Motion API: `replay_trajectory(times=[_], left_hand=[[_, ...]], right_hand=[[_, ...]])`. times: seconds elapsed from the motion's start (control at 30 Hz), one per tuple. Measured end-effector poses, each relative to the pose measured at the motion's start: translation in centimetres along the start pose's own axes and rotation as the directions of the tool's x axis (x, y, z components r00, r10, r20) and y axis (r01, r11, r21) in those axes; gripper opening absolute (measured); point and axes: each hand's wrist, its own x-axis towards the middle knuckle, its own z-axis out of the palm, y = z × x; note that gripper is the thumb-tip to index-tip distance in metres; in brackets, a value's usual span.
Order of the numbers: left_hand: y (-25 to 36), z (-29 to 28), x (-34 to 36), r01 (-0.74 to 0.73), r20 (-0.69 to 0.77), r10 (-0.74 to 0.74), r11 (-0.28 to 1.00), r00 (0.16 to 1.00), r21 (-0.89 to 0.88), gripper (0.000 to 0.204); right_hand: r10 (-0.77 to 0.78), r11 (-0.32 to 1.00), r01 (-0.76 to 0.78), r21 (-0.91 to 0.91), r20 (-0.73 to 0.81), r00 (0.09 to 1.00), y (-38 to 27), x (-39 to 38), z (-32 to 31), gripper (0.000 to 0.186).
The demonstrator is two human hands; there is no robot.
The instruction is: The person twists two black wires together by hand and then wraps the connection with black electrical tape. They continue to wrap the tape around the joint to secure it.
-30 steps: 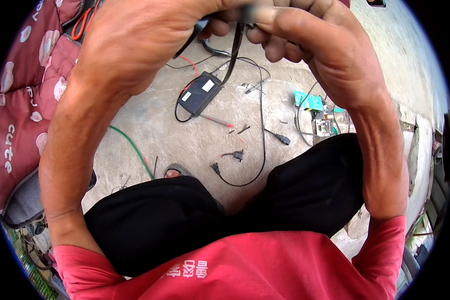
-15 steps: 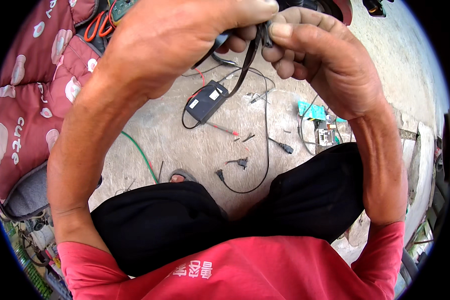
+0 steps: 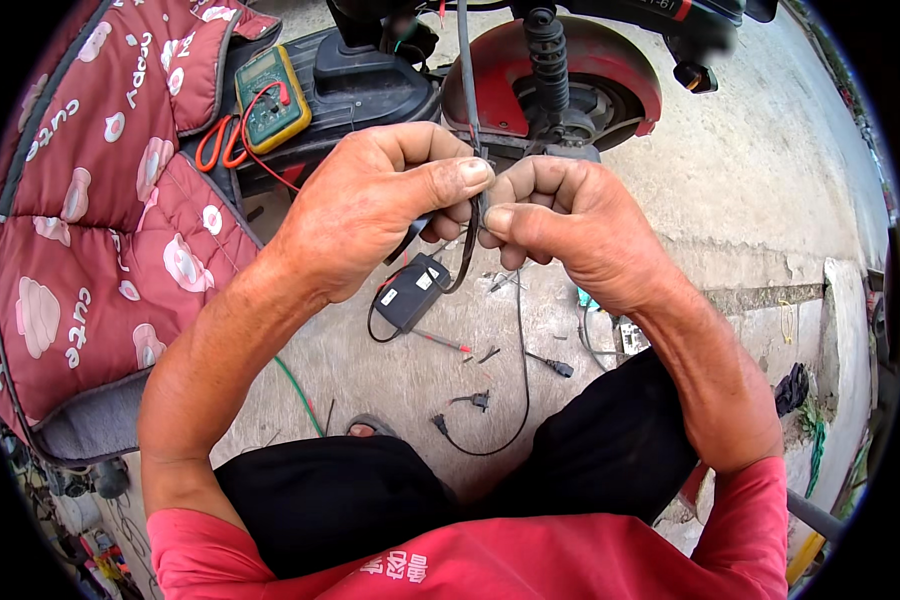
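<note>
Out in front of me, a dark cable [image 3: 467, 80] comes down from above and passes between my two hands. My left hand [image 3: 380, 200] pinches it between thumb and fingers. A dark flat piece [image 3: 408, 240] sticks out beneath that palm; its kind is hidden. Close against the left fingertips, my right hand [image 3: 580, 225] is closed in a pinch at the same spot on the cable. Whatever fine end lies between those fingertips is covered. Below the hands the cable's loop [image 3: 460, 275] hangs over a black power adapter [image 3: 410, 293] on the ground.
Ahead stands a scooter with a red-rimmed wheel [image 3: 625, 85] and a shock absorber [image 3: 548, 60]. A multimeter [image 3: 273, 100] rests on its footboard. Quilted maroon cloth [image 3: 100, 230] hangs at the left. Plugs [image 3: 560, 368], cut cable pieces and a red-tipped probe [image 3: 445, 342] lie on the ground.
Both hands now appear lower in the picture, and more of the scooter and multimeter shows as the view tilts up. The pinch on the cable continues.
</note>
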Motion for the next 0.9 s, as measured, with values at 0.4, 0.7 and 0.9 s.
replay_trajectory(times=[0.4, 0.7, 0.9], left_hand=[[0.09, -0.1, -0.14, 0.012, -0.004, -0.012, 1.0, 1.0, 0.011, 0.021], [0.13, -0.26, -0.21, -0.031, -0.054, 0.034, 0.998, 0.998, 0.063, 0.021], [0.03, 0.18, -0.64, -0.09, -0.072, 0.1, 0.987, 0.992, 0.133, 0.016]], right_hand=[[0.007, 0.999, -0.008, -0.035, -0.029, 1.0, 0.14, 0.12, 0.1, 0.022], [-0.06, 0.997, 0.056, -0.043, -0.087, 0.994, 0.42, 0.27, 0.06, 0.023], [-0.072, 0.997, 0.074, 0.015, -0.082, 0.994, 0.66, 0.16, 0.08, 0.023]])
